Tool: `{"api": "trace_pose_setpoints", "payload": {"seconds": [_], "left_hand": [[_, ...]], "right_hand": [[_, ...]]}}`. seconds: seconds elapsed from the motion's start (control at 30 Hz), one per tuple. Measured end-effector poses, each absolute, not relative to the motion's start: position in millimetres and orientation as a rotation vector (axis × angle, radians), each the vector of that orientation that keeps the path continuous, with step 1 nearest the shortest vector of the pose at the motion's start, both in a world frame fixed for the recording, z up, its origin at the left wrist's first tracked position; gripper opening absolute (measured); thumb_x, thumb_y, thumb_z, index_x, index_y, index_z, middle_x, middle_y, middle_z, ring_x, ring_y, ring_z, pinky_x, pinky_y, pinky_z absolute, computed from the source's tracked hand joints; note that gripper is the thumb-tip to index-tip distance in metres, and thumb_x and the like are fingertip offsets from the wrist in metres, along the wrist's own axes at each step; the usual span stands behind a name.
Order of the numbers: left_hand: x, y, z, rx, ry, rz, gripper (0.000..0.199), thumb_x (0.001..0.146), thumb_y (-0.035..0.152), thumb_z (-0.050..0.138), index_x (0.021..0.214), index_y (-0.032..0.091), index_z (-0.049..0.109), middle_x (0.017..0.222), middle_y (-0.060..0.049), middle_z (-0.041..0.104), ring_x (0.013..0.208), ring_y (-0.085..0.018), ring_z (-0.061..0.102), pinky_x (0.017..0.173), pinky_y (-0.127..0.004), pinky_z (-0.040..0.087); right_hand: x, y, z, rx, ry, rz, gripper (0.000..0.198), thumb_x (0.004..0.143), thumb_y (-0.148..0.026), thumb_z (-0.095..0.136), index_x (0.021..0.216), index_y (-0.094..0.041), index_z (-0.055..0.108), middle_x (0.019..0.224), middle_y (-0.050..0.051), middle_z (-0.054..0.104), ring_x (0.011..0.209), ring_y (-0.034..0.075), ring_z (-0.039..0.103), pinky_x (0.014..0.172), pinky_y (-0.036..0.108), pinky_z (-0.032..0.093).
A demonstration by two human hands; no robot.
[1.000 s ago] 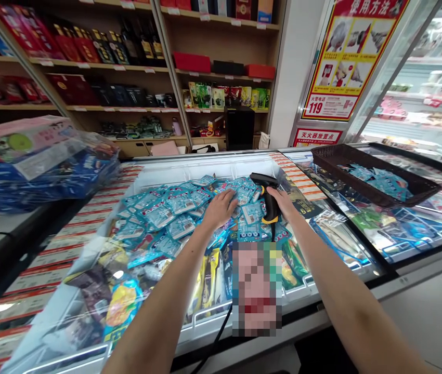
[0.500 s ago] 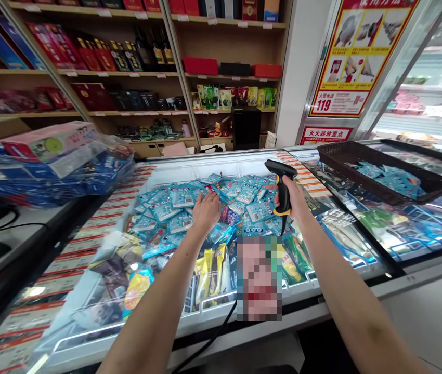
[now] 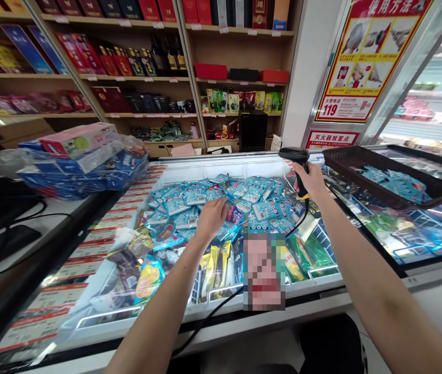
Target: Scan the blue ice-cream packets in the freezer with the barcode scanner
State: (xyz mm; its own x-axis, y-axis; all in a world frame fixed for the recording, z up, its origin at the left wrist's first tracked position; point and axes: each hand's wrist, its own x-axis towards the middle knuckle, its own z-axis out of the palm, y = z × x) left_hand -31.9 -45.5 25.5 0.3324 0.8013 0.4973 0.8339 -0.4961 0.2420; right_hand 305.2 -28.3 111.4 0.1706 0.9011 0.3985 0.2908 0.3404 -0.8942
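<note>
My right hand (image 3: 311, 179) is wrapped around the grip of a black-and-yellow barcode scanner (image 3: 294, 154), held above the right side of the glass-topped freezer. A cable hangs from the scanner's handle. Over a pile of small blue packets (image 3: 267, 210) my left hand (image 3: 212, 217) is bent, its fingers drawn together at a blue packet (image 3: 217, 193). Its fingertips are partly hidden among the packets. Yellow-wrapped bars (image 3: 216, 264) and green packs (image 3: 314, 253) lie in front of the pile.
A dark basket (image 3: 334, 162) holding more blue packets rests on the freezer at right. Plastic-wrapped boxes (image 3: 84, 156) are stacked at left. Price labels (image 3: 127, 208) line the freezer's left side. Stocked shelves (image 3: 240, 81) stand behind. A blurred-out patch covers part of the front.
My right hand has carried the scanner to the right and slightly up. My left hand has drawn back a little, and its fingers have bunched together. The view has shifted left.
</note>
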Motion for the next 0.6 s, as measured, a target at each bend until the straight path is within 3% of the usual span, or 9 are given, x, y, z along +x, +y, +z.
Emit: {"api": "trace_pose_setpoints", "payload": {"seconds": [0.13, 0.33, 0.6], "left_hand": [[-9, -42, 29, -2.537, -1.716, -1.031, 0.044, 0.097, 0.039, 0.037, 0.126, 0.015, 0.059, 0.119, -0.012, 0.067, 0.11, -0.024, 0.062, 0.096, -0.038, 0.048], [25, -19, 31, -2.521, -1.816, -0.967, 0.044, 0.093, 0.04, 0.046, 0.124, 0.012, 0.06, 0.12, -0.015, 0.066, 0.111, -0.025, 0.06, 0.096, -0.037, 0.046], [57, 9, 29, -2.376, -1.904, -0.823, 0.047, 0.083, 0.054, 0.059, 0.11, 0.016, 0.067, 0.108, -0.014, 0.066, 0.107, -0.029, 0.059, 0.092, -0.038, 0.045]], "right_hand": [[286, -50, 103, -1.146, -1.46, 0.856, 0.042, 0.081, -0.06, 0.06, 0.083, -0.018, 0.057, 0.089, 0.01, 0.074, 0.037, 0.012, 0.055, 0.034, 0.027, 0.043], [268, -64, 82, -1.161, -1.42, 0.974, 0.041, 0.078, -0.059, 0.062, 0.084, -0.018, 0.06, 0.08, 0.007, 0.073, 0.036, 0.012, 0.052, 0.033, 0.028, 0.04], [278, -65, 77, -1.05, -1.388, 1.038, 0.044, 0.078, -0.061, 0.061, 0.094, -0.02, 0.059, 0.092, 0.008, 0.073, 0.039, 0.012, 0.053, 0.036, 0.028, 0.044]]}}
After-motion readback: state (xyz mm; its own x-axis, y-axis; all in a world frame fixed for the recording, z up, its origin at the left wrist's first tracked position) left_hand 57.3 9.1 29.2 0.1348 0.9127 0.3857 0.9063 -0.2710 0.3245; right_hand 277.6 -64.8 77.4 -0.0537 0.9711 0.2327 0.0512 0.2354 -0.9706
